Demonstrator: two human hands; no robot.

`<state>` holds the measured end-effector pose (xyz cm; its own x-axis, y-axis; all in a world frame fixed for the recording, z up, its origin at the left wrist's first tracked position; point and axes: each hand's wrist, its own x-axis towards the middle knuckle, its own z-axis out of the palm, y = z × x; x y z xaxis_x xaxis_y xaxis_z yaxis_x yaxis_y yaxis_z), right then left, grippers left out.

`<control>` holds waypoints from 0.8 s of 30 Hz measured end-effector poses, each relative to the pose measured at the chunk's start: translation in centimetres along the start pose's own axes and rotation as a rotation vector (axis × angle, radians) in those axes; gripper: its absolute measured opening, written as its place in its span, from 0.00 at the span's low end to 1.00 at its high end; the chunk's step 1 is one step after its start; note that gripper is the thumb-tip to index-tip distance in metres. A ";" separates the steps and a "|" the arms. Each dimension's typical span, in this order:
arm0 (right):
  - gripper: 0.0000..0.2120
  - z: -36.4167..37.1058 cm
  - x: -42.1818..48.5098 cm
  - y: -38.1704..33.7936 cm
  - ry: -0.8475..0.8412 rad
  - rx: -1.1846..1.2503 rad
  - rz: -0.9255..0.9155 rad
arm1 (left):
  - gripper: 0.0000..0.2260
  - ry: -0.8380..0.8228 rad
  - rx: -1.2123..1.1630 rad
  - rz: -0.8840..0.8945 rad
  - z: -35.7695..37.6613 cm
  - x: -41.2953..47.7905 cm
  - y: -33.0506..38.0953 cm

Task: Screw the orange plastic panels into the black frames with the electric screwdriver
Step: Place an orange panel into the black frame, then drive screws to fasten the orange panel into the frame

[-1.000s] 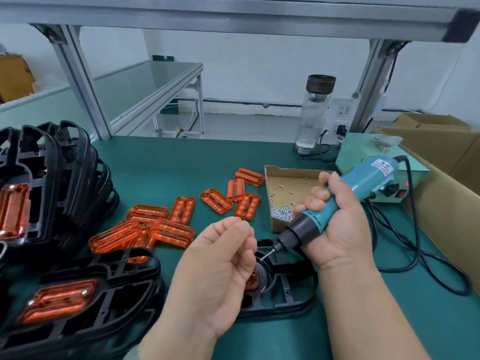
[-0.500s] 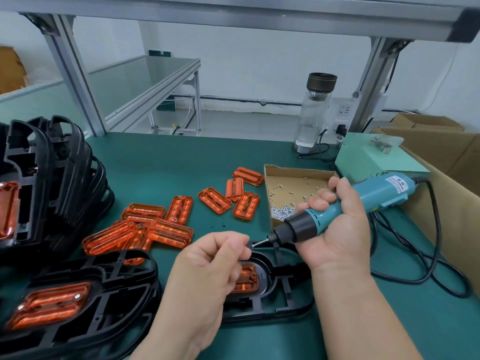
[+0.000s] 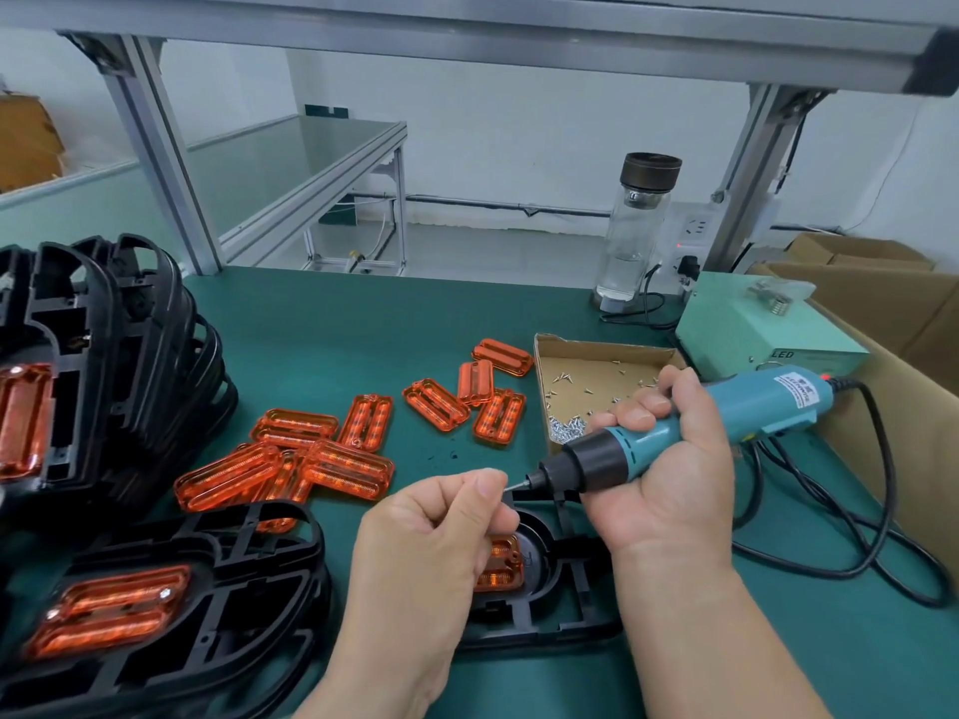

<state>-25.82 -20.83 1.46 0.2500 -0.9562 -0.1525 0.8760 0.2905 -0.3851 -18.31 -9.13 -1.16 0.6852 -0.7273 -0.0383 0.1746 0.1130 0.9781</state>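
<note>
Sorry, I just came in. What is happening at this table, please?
A person is assembling parts. The right hand holds a teal electric screwdriver, its bit aimed at the fingertips of the left hand, which seem to pinch a small screw, hidden from view. Below lies a black plastic frame with an orange plastic panel seated in it. Loose orange panels and a cardboard tray of screws lie on the green table.

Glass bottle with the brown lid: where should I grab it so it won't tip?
Wrap your hand round the clear middle of the glass bottle, coming from the front-left. It stands upright with straight round sides; the green box and black cables crowd its right side.
</note>
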 end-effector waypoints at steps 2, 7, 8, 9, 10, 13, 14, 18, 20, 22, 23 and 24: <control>0.10 0.1 -0.1 0.1 -0.002 -0.003 -0.007 | 0.18 0.002 0.001 0.004 0.0 0.0 0.0; 0.11 0.0 -0.1 0.1 -0.004 0.014 -0.028 | 0.17 0.007 0.017 0.003 0.0 0.1 -0.1; 0.12 0.0 -0.2 0.1 -0.006 0.017 -0.029 | 0.16 0.005 0.018 0.002 0.1 0.1 -0.1; 0.12 0.0 -0.2 0.1 -0.007 0.018 -0.029 | 0.15 0.005 0.016 0.001 0.1 0.0 0.0; 0.12 0.0 -0.2 0.1 -0.009 0.018 -0.029 | 0.15 0.006 0.015 0.000 0.2 0.0 0.0; 0.08 0.0 -0.1 0.2 -0.019 0.005 -0.040 | 0.12 0.018 0.034 0.014 0.2 0.0 0.1; 0.07 0.0 -0.1 0.3 -0.026 -0.003 -0.051 | 0.12 0.027 0.060 0.033 0.2 0.1 0.0; 0.06 0.0 -0.3 0.4 -0.052 -0.011 -0.086 | 0.11 0.054 0.135 0.080 0.2 0.1 0.0; 0.08 0.1 -0.4 0.2 -0.054 0.001 -0.087 | 0.12 0.040 0.145 0.087 0.4 0.1 0.1; 0.17 0.2 -0.5 0.0 -0.038 0.021 -0.070 | 0.12 0.041 0.142 0.098 0.5 0.1 0.3; 0.21 0.3 -0.5 -0.1 -0.025 0.031 -0.061 | 0.11 0.044 0.140 0.102 0.6 0.1 0.4; 0.23 0.4 -0.5 -0.2 -0.013 0.039 -0.055 | 0.11 0.045 0.145 0.110 0.7 0.1 0.4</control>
<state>-25.96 -20.37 1.94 0.2061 -0.9711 -0.1205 0.9039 0.2361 -0.3566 -18.63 -9.64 -0.63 0.7264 -0.6842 0.0646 -0.0048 0.0890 0.9960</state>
